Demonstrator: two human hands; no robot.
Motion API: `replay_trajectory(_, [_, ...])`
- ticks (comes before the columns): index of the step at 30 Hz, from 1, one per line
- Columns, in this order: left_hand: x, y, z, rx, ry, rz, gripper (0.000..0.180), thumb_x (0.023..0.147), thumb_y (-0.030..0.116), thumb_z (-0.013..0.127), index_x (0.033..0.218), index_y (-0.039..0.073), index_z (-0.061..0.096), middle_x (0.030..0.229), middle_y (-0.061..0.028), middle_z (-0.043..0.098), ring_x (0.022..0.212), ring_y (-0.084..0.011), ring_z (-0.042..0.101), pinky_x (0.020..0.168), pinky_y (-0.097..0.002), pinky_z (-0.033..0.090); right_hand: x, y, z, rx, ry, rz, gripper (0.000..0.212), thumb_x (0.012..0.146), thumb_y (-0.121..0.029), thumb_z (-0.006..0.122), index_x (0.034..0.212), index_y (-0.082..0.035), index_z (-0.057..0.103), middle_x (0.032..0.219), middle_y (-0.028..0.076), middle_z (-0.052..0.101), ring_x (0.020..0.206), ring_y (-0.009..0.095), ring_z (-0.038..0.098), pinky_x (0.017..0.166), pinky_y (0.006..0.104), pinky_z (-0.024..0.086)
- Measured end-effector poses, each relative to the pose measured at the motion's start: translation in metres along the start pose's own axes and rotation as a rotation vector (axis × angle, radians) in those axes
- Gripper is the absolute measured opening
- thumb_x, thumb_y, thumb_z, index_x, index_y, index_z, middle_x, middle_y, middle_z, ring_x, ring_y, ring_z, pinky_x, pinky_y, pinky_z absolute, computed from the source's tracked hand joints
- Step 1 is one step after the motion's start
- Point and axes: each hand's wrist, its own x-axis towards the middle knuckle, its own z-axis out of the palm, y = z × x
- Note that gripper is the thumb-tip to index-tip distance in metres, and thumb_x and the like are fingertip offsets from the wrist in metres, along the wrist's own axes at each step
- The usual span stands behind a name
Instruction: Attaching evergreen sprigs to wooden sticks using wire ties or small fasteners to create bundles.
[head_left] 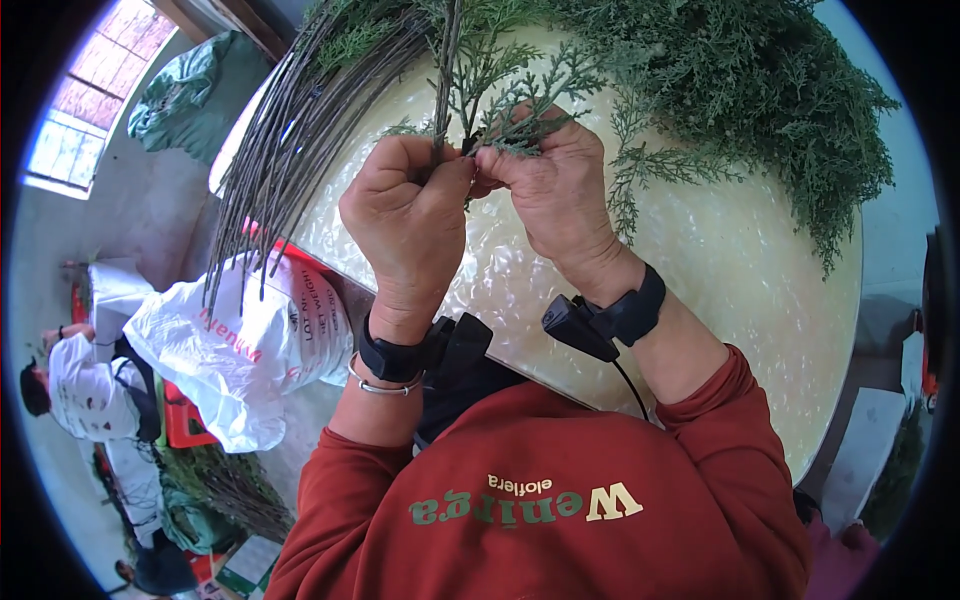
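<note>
My left hand [412, 215] is closed, thumb and fingers pinched round a thin brown stem [447, 75] that stands up past the knuckles. Against it, my right hand [555, 190] pinches the base of a green conifer sprig [535, 125]. The fingertips of both hands meet where sprig and stem come together, with a small dark bit between them. Exactly how the two are joined there is hidden by the fingers. Both hands are held over a pale, glossy table [720, 280].
Bare brown stems [300, 140] lie bundled at the table's left, their ends jutting over the edge. A heap of green conifer foliage [750, 90] covers the far right. White sacks [240, 340] stand below the left edge. Another person [95, 385] sits at far left.
</note>
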Motion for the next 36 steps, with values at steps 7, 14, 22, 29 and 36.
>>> replay_trajectory(7, [0.000,0.001,0.001,0.051,-0.010,0.014,0.005,0.072,-0.008,0.060,0.072,-0.006,0.055,0.064,-0.0068,0.060,0.058,-0.0120,0.061,0.053,-0.0239,0.051,0.003,-0.004,-0.001,-0.078,-0.030,0.025,0.014,0.074,0.008,0.061,0.083,0.000,0.055,0.072,0.005,0.060,0.061,0.013,0.059,0.054,0.0274,0.054])
replay_trajectory(14, [0.001,-0.006,-0.005,0.080,-0.028,-0.035,0.004,0.073,-0.006,0.060,0.072,-0.005,0.056,0.064,-0.0060,0.060,0.057,-0.0101,0.059,0.052,-0.0229,0.050,0.006,0.002,-0.004,-0.174,-0.078,0.060,0.011,0.074,0.006,0.061,0.081,0.000,0.055,0.071,0.006,0.061,0.060,0.013,0.059,0.054,0.0274,0.054])
replay_trajectory(22, [0.016,-0.014,-0.025,0.239,-0.199,-0.141,0.009,0.072,0.000,0.063,0.079,-0.005,0.060,0.064,-0.0040,0.060,0.055,-0.0074,0.052,0.050,-0.0212,0.040,0.009,-0.001,-0.005,-0.089,-0.021,0.325,0.007,0.076,-0.001,0.062,0.077,0.002,0.056,0.063,0.007,0.059,0.051,0.013,0.056,0.046,0.0248,0.048])
replay_trajectory(29, [0.024,-0.007,-0.037,0.626,-0.186,0.271,0.013,0.067,0.000,0.064,0.079,0.001,0.064,0.063,-0.0061,0.057,0.054,-0.0139,0.054,0.051,-0.0240,0.040,0.014,-0.004,-0.014,-0.235,-0.106,0.413,0.011,0.075,-0.005,0.064,0.078,0.003,0.058,0.059,0.007,0.057,0.045,0.011,0.052,0.041,0.0225,0.043])
replay_trajectory(36, [0.017,0.000,-0.035,0.789,0.057,0.396,0.010,0.064,0.001,0.064,0.074,0.003,0.062,0.064,-0.0086,0.053,0.056,-0.0223,0.052,0.051,-0.0294,0.041,0.007,-0.027,-0.002,-0.115,-0.498,0.492,0.014,0.076,-0.009,0.066,0.080,0.002,0.060,0.061,0.004,0.058,0.046,0.009,0.051,0.042,0.0212,0.043])
